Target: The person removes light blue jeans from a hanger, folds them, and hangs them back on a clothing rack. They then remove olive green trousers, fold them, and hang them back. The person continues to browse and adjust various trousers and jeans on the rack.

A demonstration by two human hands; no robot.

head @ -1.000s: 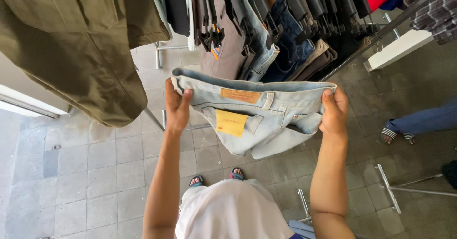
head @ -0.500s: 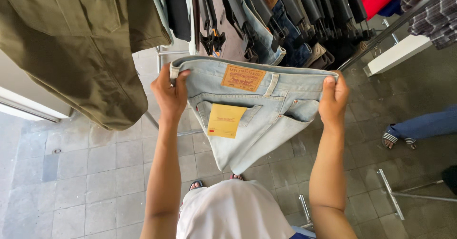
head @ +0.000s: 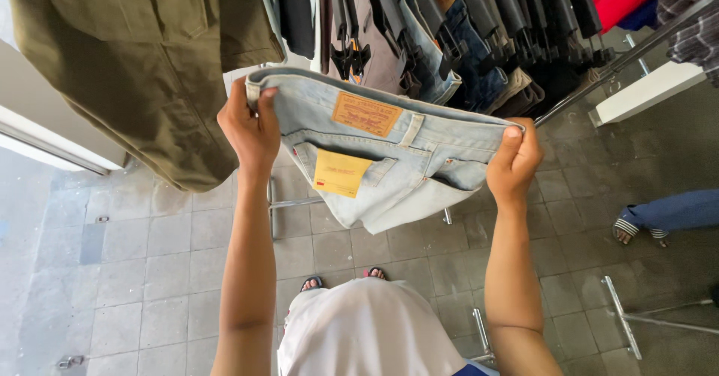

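Observation:
I hold up a pair of light blue denim jeans [head: 419, 159] by the waistband, stretched between both hands. A tan patch sits on the waistband and a yellow tag [head: 341, 173] hangs on the back pocket. My left hand [head: 251, 125] grips the waistband's left end. At the right end, my right hand [head: 513, 162] pinches the waistband. The legs hang folded below. The jeans are just under a rack of hanging trousers [head: 464, 39].
An olive green garment [head: 142, 61] hangs at the upper left. Dark trousers on clip hangers fill the metal rail above. Another person's leg in blue jeans and a sandal [head: 659, 215] stands at right. Metal rack feet [head: 622, 312] lie on the grey tiled floor.
Both hands have raised the jeans higher toward the rack and pulled the waistband wider and flatter. The folded legs have dropped to hang below.

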